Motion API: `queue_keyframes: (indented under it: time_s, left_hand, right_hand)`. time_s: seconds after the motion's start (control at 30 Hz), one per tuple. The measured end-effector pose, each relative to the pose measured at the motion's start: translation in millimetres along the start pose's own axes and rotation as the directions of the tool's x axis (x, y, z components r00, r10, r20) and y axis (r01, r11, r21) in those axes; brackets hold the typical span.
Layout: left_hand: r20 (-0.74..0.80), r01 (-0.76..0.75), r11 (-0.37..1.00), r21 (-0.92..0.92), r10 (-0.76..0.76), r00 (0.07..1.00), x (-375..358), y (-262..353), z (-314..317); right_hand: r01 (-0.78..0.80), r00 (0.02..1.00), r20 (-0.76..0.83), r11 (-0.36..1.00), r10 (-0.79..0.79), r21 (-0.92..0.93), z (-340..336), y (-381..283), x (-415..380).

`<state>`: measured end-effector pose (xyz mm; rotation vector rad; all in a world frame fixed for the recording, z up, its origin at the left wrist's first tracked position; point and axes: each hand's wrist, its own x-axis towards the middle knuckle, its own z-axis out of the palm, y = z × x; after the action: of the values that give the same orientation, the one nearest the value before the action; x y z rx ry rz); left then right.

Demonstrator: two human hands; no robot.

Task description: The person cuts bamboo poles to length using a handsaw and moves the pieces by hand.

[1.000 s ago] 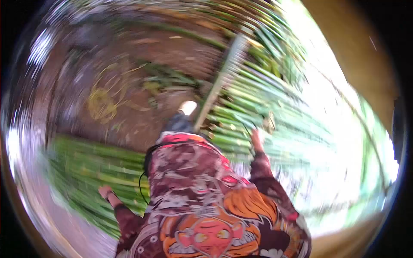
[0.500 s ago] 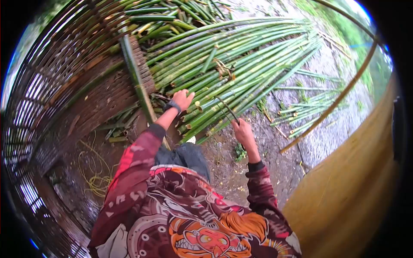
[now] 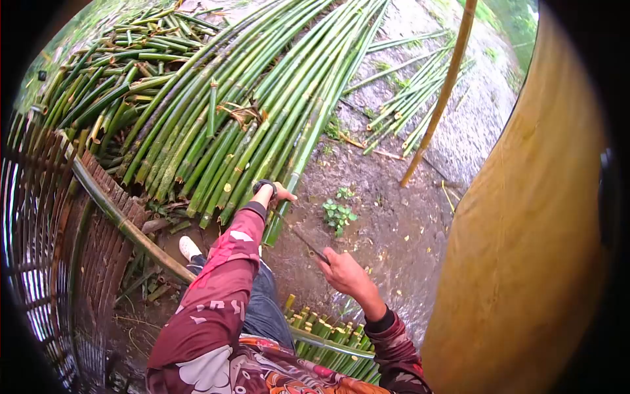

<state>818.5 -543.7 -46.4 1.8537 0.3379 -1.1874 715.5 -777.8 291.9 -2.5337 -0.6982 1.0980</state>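
My left hand [image 3: 284, 193], with a dark watch at the wrist, is closed over the near end of a green bamboo pole [image 3: 308, 148] at the right edge of a large bundle. The pole's cut end sticks out below the hand. Lower and to the right, my right hand [image 3: 346, 272] is wrapped around the handle of a long knife [image 3: 298, 235]. Its thin dark blade slants up and left, the tip close to the pole and my left hand. The blade shows almost edge-on, so its exact shape is hard to tell.
More bamboo poles [image 3: 216, 154] lie side by side ahead, with short cut pieces [image 3: 144, 59] piled at the left. Upright bamboo pieces [image 3: 328, 335] stand below me. A slatted bamboo structure [image 3: 39, 217] is left, a leaning pole [image 3: 441, 98] and tan sheet [image 3: 518, 249] right.
My view has turned right and down. My left hand has moved from the middle of the bundle to its rightmost pole. The long knife has swung toward that pole's near end.
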Motion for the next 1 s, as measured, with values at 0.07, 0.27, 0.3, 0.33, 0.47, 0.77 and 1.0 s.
queue_keyframes:
  time_s: [0.07,0.27,0.3,0.33,0.47,0.77,1.0]
  left_hand:
    - [-0.046,0.066,0.997,-0.051,-0.068,0.997,-6.8,7.1,-0.8]
    - [-0.269,0.087,0.979,-0.187,-0.136,0.953,-93.4,-39.5,-80.5]
    - [-0.256,0.108,0.991,-0.078,-0.124,0.959,-105.3,-62.0,-103.1]
    - [-0.326,0.076,0.994,-0.076,-0.097,0.94,-122.2,-87.8,-109.8]
    - [-0.04,-0.036,0.948,-0.317,0.025,0.999,-299.9,-170.1,-87.3]
    - [0.099,0.123,0.81,-0.573,-0.081,0.992,-691.7,-382.1,109.4]
    - [0.337,0.488,0.687,-0.539,-0.354,0.872,-849.4,-437.9,199.6]
  right_hand:
    - [0.057,0.995,0.086,0.998,-0.056,-0.005,14.5,3.5,-17.6]
    - [0.142,0.884,0.462,0.982,-0.071,-0.122,42.5,-37.8,-63.8]
    - [0.154,0.884,0.46,0.98,-0.082,-0.122,59.4,-26.1,-64.5]
    - [0.137,0.941,0.316,0.99,-0.12,-0.029,87.0,0.5,-62.0]
    - [-0.263,0.964,0.16,0.847,0.213,0.462,106.4,2.0,-12.0]
    - [-0.106,0.76,-0.086,0.254,0.644,0.961,169.0,-59.8,267.7]
    - [-0.028,0.805,0.022,0.002,0.593,1.0,232.7,-92.0,309.3]
